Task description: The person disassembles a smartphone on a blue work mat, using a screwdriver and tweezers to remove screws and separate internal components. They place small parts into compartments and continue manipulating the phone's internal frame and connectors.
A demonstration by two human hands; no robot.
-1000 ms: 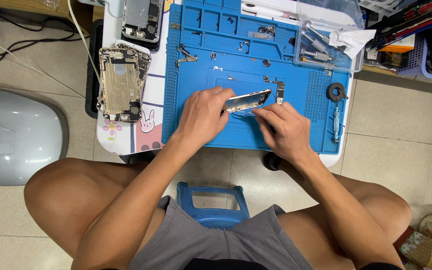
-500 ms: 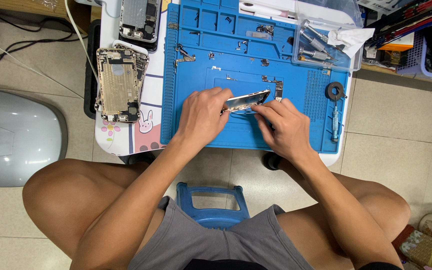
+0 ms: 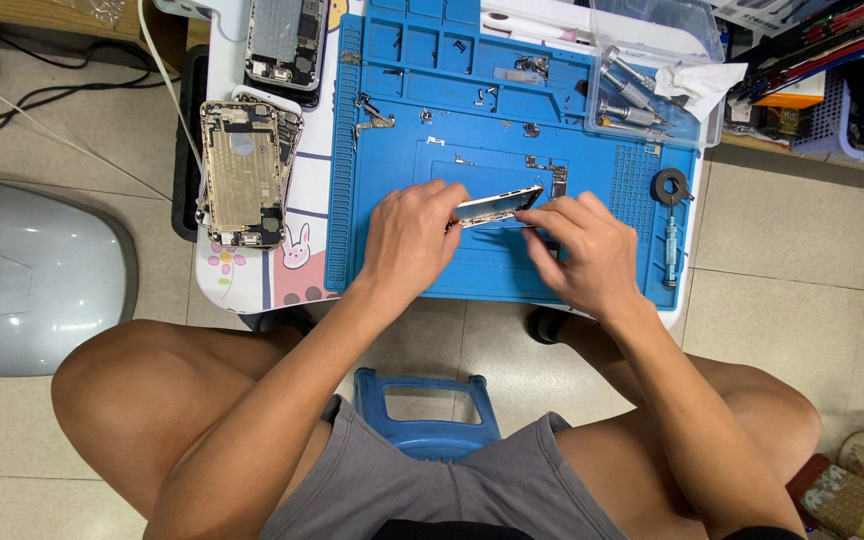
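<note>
My left hand [image 3: 410, 235] grips a thin phone screen panel [image 3: 497, 204], tilted on its edge above the blue repair mat [image 3: 402, 140]. My right hand [image 3: 580, 252] touches the panel's right end, its fingers pinched at the lower edge. Both hands meet over the middle of the mat. Small screws and metal parts [image 3: 542, 170] lie on the mat just beyond the panel.
Two opened phone bodies [image 3: 242, 170] [image 3: 285, 40] lie left of the mat. A clear box [image 3: 652, 70] of tools and a tissue stands at the back right. A tape roll [image 3: 669, 187] and screwdriver [image 3: 670, 255] sit at the mat's right edge. A blue stool [image 3: 427, 410] stands below.
Both hands stay on the panel with only slight shifts; the panel remains tilted over the mat.
</note>
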